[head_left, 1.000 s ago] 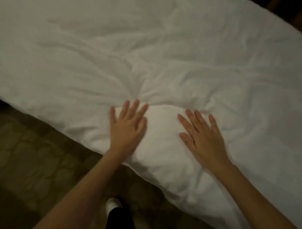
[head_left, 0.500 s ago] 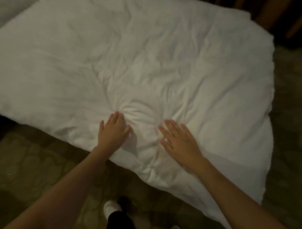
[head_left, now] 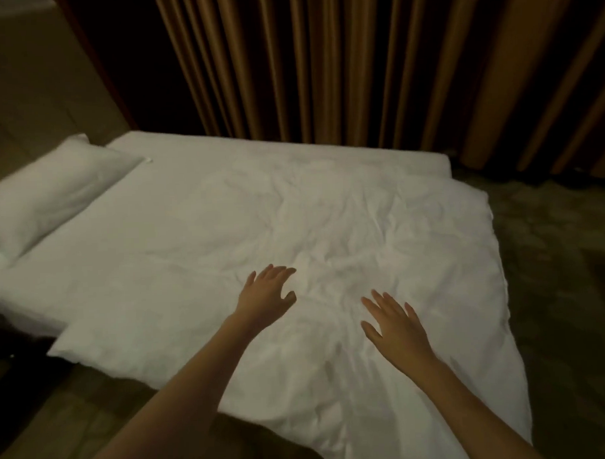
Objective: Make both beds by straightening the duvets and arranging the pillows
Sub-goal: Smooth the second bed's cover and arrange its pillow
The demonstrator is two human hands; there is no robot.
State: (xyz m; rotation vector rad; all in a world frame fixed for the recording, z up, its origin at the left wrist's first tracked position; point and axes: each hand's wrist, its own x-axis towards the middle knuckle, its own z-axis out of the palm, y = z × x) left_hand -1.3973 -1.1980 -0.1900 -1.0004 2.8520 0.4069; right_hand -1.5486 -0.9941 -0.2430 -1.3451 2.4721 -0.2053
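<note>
The pillow (head_left: pixel 49 193) runs off the left edge; both forearms leave the bottom.

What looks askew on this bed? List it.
The duvet lies skewed: its corner overhangs the near side, and creases bunch around the left hand and right hand. The pillow sits angled at the head.

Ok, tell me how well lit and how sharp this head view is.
Head view: dim, warm light; the white duvet is brightest, the curtains fall into dark folds. Both hands, left hand and right hand, look soft, slightly blurred. Wide-angle bending at the edges.
</note>
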